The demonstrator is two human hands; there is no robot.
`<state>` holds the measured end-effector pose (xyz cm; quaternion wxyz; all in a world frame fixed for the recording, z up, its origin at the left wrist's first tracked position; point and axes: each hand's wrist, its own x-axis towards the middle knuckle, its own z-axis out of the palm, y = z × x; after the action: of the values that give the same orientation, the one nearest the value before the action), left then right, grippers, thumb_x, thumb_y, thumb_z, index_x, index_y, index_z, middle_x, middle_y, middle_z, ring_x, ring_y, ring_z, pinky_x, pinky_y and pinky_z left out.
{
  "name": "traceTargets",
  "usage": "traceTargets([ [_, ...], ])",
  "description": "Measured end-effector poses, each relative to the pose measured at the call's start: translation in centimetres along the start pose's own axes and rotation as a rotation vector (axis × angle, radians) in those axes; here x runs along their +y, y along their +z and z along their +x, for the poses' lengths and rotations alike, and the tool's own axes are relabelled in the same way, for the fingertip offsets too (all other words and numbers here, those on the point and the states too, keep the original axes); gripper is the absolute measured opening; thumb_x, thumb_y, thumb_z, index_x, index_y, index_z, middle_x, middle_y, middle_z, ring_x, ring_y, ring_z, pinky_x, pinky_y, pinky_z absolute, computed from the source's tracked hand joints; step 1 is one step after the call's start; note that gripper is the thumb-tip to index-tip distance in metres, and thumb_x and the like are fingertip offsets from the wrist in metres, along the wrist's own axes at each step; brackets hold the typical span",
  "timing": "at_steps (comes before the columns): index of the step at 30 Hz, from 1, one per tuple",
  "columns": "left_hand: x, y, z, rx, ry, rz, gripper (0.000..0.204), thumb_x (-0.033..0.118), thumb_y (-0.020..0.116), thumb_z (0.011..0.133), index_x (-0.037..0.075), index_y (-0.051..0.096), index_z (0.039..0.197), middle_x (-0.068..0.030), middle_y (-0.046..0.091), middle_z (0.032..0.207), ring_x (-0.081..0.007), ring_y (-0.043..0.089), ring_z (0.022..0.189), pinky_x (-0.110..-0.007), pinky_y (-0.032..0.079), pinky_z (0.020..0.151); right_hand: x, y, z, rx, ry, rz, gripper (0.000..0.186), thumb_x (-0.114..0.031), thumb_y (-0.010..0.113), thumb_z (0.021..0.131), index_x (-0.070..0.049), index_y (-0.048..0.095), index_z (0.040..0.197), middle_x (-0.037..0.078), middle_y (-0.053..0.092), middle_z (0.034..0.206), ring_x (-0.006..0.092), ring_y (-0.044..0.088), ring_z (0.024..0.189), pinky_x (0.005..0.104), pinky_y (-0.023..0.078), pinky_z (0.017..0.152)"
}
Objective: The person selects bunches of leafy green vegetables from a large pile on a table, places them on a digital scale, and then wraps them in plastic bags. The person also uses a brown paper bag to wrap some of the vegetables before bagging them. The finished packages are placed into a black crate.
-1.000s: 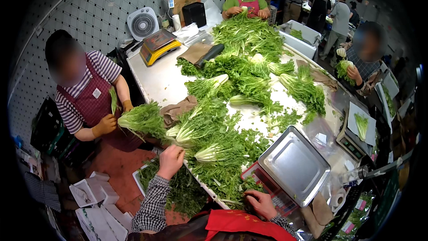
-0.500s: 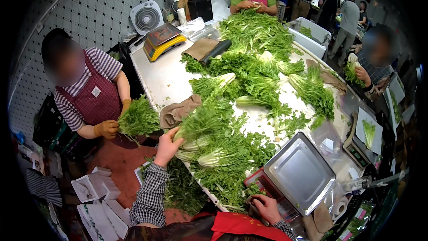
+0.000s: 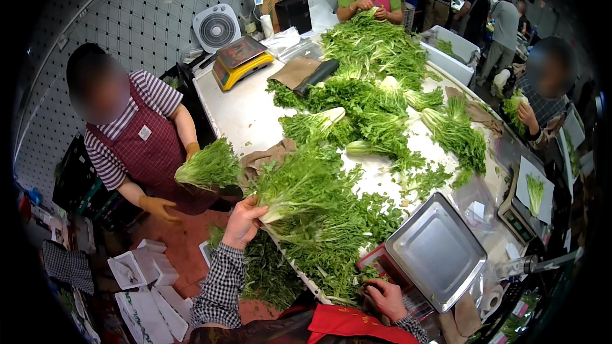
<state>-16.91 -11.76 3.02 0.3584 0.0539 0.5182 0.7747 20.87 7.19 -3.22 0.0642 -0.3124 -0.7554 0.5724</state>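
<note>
My left hand [image 3: 245,222] is closed round the pale stem end of a bunch of leafy greens [image 3: 296,185]. Its feathery leaves fan out up and to the right, over the near left edge of the table. Below and beside it lies a heap of the same greens [image 3: 319,251], with white stalks showing in places. My right hand [image 3: 386,299] rests low at the table's near edge, next to the red-edged base of a scale with a steel pan [image 3: 437,251]. Its fingers are curled; what they hold, if anything, is hidden.
At the left a co-worker in an apron holds another bunch [image 3: 210,165]. A brown cloth [image 3: 268,156], more greens [image 3: 370,44] and a yellow scale [image 3: 241,64] lie on the white table [image 3: 239,111]. Other workers stand beyond. White boxes [image 3: 143,267] sit on the floor.
My left hand has turned the bunch, its stem end now showing at the fingers. The co-worker's one gloved hand has come off their bunch and opened. My right hand stays about where it was.
</note>
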Motion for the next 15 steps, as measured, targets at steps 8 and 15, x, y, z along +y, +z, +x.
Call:
traceTargets([
  [8,0.0,0.3,0.8,-0.049,0.024,0.021,0.027,-0.007,0.060,0.088,-0.008,0.059,0.114,-0.0175,0.066,0.115,-0.0258,0.069,0.100,-0.039,0.060,0.086,0.0,-0.1,-0.3,0.010,0.011,-0.001,0.023,-0.016,0.066,0.090,-0.003,0.071,0.108,0.014,0.073,0.093,0.0203,0.072,0.081,0.0304,0.055,0.075],
  [15,9.0,4.8,3.0,-0.092,0.261,-0.250,0.034,0.010,0.056,0.095,-0.003,0.049,0.127,-0.0195,0.059,0.127,-0.0330,0.063,0.112,-0.045,0.060,0.088,0.7,-0.3,-0.3,0.012,-0.023,-0.050,0.024,-0.018,0.066,0.090,-0.002,0.071,0.107,0.016,0.073,0.094,0.0224,0.072,0.082,0.0314,0.055,0.075],
])
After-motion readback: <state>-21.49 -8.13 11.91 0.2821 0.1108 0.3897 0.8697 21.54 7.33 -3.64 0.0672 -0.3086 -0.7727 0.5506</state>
